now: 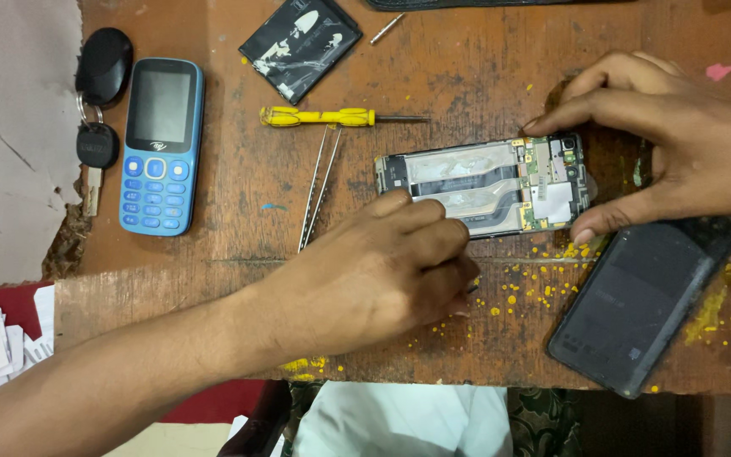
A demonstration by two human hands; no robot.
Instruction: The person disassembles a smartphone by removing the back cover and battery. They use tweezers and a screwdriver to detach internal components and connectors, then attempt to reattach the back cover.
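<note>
An opened smartphone (484,182) lies face down on the worn wooden bench (484,59), its circuit board and metal frame bare. My right hand (670,140) pinches its right end between thumb and fingers. My left hand (382,271) rests curled at the phone's near edge, fingertips touching the frame; whether it holds a small tool is hidden. The phone's dark back cover (640,305) lies loose at the right, by the bench's front edge.
A yellow-handled screwdriver (332,117) and metal tweezers (319,186) lie left of the phone. A blue keypad phone (161,144) and keys with a black fob (99,93) sit at far left. A black battery (300,44) is at the back. Yellow crumbs dot the bench.
</note>
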